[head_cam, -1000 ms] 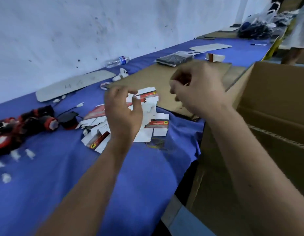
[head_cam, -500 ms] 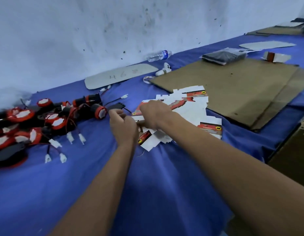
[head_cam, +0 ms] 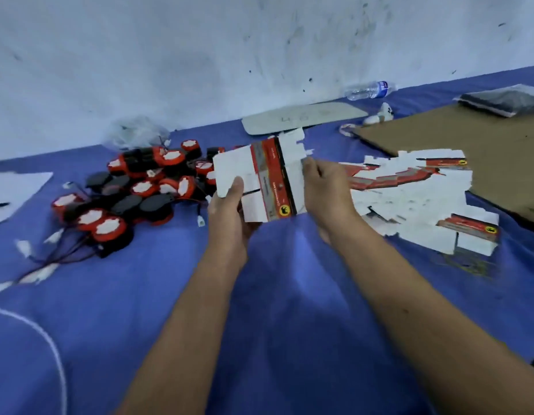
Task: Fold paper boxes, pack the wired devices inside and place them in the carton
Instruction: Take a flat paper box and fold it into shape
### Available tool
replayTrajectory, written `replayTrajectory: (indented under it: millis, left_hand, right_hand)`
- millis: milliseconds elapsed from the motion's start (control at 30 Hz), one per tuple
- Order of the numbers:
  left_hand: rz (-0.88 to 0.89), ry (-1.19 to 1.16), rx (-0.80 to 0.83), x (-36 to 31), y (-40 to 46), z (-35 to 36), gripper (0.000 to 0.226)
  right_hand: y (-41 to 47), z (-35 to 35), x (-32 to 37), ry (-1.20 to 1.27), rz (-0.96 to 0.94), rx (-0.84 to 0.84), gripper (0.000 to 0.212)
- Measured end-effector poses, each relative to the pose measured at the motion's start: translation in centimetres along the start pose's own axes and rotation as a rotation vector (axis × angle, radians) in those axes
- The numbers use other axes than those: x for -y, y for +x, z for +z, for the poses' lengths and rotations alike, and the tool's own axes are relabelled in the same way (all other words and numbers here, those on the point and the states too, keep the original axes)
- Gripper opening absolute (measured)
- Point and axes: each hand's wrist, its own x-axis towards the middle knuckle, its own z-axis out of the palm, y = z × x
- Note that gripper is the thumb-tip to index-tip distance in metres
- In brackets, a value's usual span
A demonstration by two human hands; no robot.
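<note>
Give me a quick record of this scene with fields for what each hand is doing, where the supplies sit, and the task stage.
left hand: grips the flat white-and-red paper box blank at its lower left
right hand: pinches the blank's right edge
blank stack: right of the hands, on the blue cloth
red-and-black wired devices: heaped to the left
stage: blank lifted, not yet folded
</note>
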Motion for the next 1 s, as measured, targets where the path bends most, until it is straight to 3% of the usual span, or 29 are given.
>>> replayTrajectory:
  millis: [100,167,233,333,467,600,700,800,900,1000]
  left_hand:
    - [0.148,0.178,-0.175,-2.3,-0.8,-6.0,0.022]
    - [0.230,0.319,-0.250,-3.7,-1.4,-9.8,0.022]
    - [0.297,0.475,-0.266,-4.9,-1.7,-12.2,0.027]
    - [0.354,0.710,-0.164,-6.0,-1.5,-13.7,0.021]
    - [0.370,0.851,-0.140,-6.5,-1.0,-13.9,0.015]
    - [0.244,0.404,-0.169,-6.6,-1.7,-13.6,0.026]
    - [0.255,0.424,0.118,-6.8,-1.8,-14.2,0.053]
    - [0.277,0.662,0.458,-6.3,-2.1,-14.0,0.107]
    - [0.247,0.702,0.550,-5.5,-2.4,-13.0,0.140]
    - [0.375,0.802,0.498,-5.2,-2.2,-12.7,0.148]
  right_hand:
    - [-2.9,3.4,-1.5,-0.127,0.038,0.228,0.027]
    - [-4.1,5.1,-1.5,-0.323,-0.212,0.361,0.088]
    - [-5.3,6.9,-1.6,-0.492,-0.451,0.570,0.131]
    - [-7.0,9.2,-2.3,-0.684,-0.589,0.713,0.149]
    - [-7.3,10.1,-2.6,-0.555,-0.613,0.653,0.136]
    - [-6.8,9.6,-3.0,-0.142,-0.440,0.561,0.108]
    - [-6.3,9.3,-2.9,0.330,-0.054,0.485,0.079]
    - [-5.6,8.5,-3.0,0.621,0.268,0.602,0.048]
    - [-5.8,7.7,-3.0,0.730,0.407,0.774,0.034]
    - [-6.3,7.6,-2.6,0.666,0.439,0.859,0.032]
